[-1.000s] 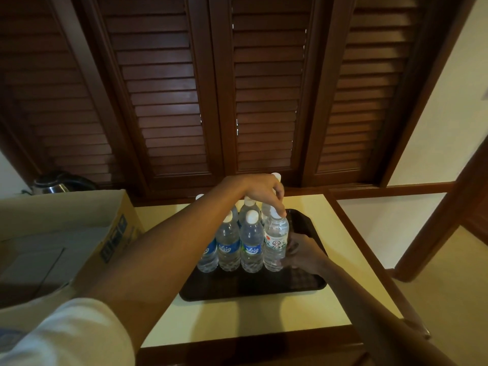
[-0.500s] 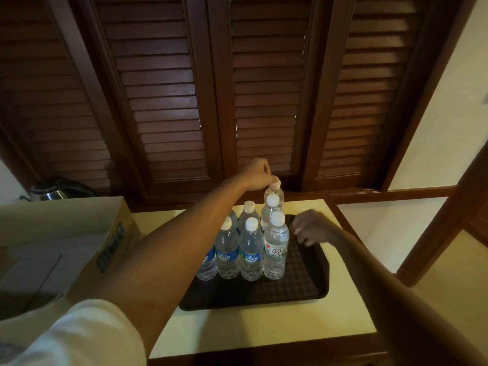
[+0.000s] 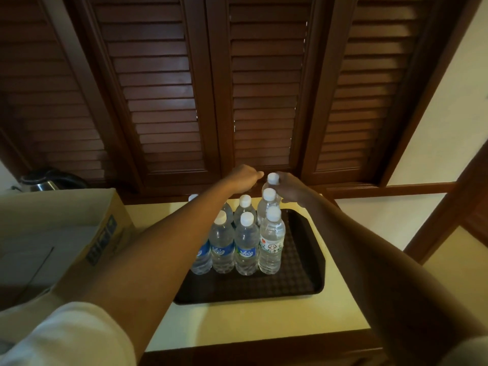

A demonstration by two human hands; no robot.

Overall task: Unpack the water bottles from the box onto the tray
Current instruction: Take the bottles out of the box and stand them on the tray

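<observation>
Several clear water bottles (image 3: pixel 247 249) with white caps stand upright in rows on the left half of a dark tray (image 3: pixel 314 260). The front right one (image 3: pixel 272 241) has a white label; its neighbours have blue ones. My right hand (image 3: pixel 291 190) grips the neck of the rearmost right bottle (image 3: pixel 272 178), at the tray's far edge. My left hand (image 3: pixel 244 178) hovers just left of that cap with loosely curled fingers and holds nothing. The open cardboard box (image 3: pixel 105 233) sits at the left, and my left arm reaches across its corner.
The tray lies on a cream table (image 3: pixel 264 320) with a wooden edge. Dark louvred shutters (image 3: pixel 163 101) rise right behind it. A steel kettle (image 3: pixel 42 182) stands at the far left behind the box. The tray's right half holds no bottles.
My right hand rose from the tray's right side and took the rear right bottle by the neck. My left hand let go of that bottle's cap and shifted slightly left.
</observation>
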